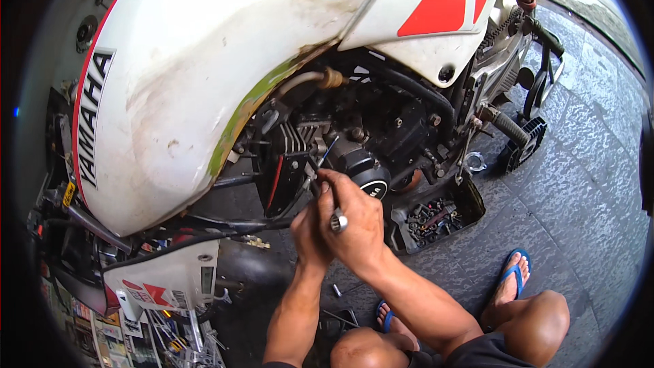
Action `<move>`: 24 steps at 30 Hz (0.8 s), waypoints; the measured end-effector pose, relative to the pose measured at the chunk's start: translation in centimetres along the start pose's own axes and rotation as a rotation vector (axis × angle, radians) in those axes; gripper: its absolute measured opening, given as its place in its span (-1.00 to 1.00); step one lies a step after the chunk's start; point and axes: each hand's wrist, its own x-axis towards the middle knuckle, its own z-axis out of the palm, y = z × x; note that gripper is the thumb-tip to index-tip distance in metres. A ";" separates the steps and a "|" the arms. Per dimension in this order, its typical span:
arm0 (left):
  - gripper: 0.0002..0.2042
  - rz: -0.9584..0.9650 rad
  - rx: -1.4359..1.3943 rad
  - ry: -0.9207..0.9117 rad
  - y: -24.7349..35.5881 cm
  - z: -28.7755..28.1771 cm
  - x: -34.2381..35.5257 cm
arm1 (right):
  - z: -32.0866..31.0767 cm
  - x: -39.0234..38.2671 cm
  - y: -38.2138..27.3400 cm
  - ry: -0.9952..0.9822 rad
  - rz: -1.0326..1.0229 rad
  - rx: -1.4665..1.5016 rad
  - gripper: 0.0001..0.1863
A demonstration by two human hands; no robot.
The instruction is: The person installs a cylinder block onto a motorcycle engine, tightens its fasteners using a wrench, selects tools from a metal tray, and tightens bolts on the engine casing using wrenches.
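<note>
Gripping a wrench [338,221] in the right hand [354,215], a person works low at the near side of a motorcycle's engine [402,119]. The right fingers are curled and clamped round the tool, whose ring end sticks out toward the person. The left hand [310,233] is pressed close on the left of the right one; its fingertips are hidden, so whether they pinch anything cannot be told. Both hands are just left of the round cover [355,162] and on the near side of the cooling fins [293,138]. A thin rod [329,151] rises just beyond them.

The step in hand seems to be fastening or loosening something here, though the far end of the wrench is too hidden to show which. The next move probably calls for a firm seat on the fastener and a short, steady turn, minding the knuckles against the metal. Right of the hands, a tray [471,196] holds loose bolts [429,221].
</note>
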 end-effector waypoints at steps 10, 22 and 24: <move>-0.57 0.413 0.151 -0.282 -3.3 -6.2 10.1 | -0.1 0.1 -0.8 -0.038 -0.004 -0.006 -0.79; -0.53 0.420 0.014 -0.211 -3.8 -4.8 10.7 | 0.8 -1.2 -0.9 0.070 0.206 0.003 -0.56; -0.53 0.432 0.021 -0.176 -3.2 -5.7 11.0 | 2.0 -4.1 -0.9 0.497 0.028 0.319 -0.24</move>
